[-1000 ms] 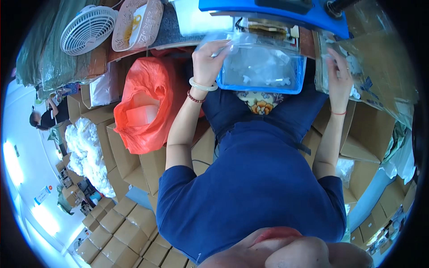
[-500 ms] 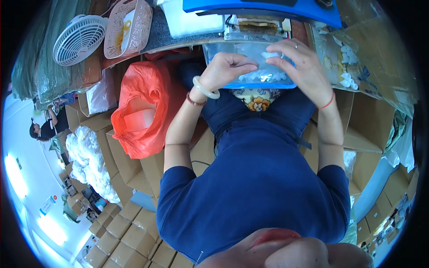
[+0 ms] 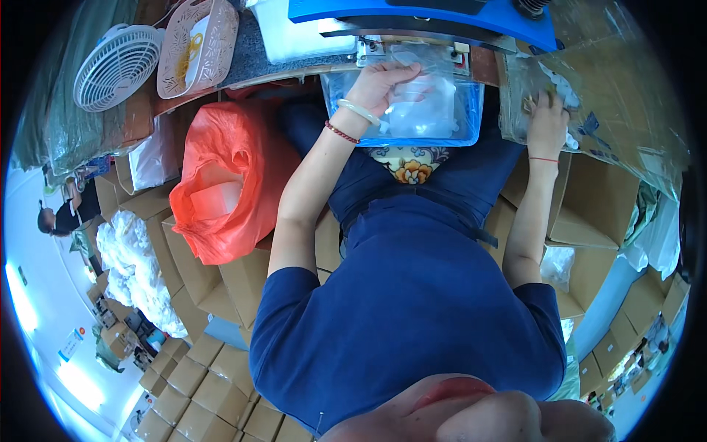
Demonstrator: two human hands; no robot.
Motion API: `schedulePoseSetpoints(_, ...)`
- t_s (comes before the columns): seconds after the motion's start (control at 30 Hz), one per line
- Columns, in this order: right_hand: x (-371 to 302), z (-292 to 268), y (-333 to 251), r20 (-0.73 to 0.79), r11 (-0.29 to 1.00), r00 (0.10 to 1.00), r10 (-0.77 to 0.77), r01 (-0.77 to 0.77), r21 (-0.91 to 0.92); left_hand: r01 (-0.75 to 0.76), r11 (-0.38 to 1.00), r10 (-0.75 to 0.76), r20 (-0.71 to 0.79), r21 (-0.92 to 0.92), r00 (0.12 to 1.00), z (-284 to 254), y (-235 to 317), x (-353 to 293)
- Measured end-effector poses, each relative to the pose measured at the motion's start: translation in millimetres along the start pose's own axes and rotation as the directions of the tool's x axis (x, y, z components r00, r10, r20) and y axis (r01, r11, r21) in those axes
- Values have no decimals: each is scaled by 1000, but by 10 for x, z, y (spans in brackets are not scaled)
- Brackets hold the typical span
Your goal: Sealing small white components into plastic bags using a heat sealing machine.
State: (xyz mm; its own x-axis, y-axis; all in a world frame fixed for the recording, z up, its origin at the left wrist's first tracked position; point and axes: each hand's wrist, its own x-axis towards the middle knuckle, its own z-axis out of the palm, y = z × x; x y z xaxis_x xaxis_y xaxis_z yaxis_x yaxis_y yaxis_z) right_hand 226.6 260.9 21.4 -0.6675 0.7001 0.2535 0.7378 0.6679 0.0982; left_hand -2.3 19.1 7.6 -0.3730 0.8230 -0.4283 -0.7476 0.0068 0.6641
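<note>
My left hand (image 3: 377, 90) pinches clear film (image 3: 427, 60) above the blue bin (image 3: 473, 121). Well right of that pinch, my right hand (image 3: 547, 124) bends its fingers down at white pieces (image 3: 561, 85). Beyond my grip stands the blue machine (image 3: 420, 15); left of it, nearer me, sits the red bag (image 3: 258, 177).

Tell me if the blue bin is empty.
Not empty: pale translucent material shows inside the blue bin; how deep it goes, I cannot tell.
</note>
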Motion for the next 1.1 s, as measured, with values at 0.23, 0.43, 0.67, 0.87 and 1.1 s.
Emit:
schedulePoseSetpoints(0.23,363,161,-220,-247,973,969,-28,84,217,-350,434,778,-150,830,610,-387,403,-146)
schedulePoseSetpoints(0.43,399,591,-2,-157,940,965,-212,245,238,11,-544,684,436,839,585,-1082,-4,-199)
schedulePoseSetpoints(0.67,364,329,-273,-301,999,953,33,-38,-12,1,-475,816,440,880,375,-1129,116,-225)
schedulePoseSetpoints(0.87,245,317,-137,-204,946,967,-150,200,256,-36,-500,804,480,865,351,-1112,128,-254)
schedulePoseSetpoints(1.1,157,180,-130,-126,925,983,-134,169,339,-80,-397,801,388,914,456,-1049,299,-359)
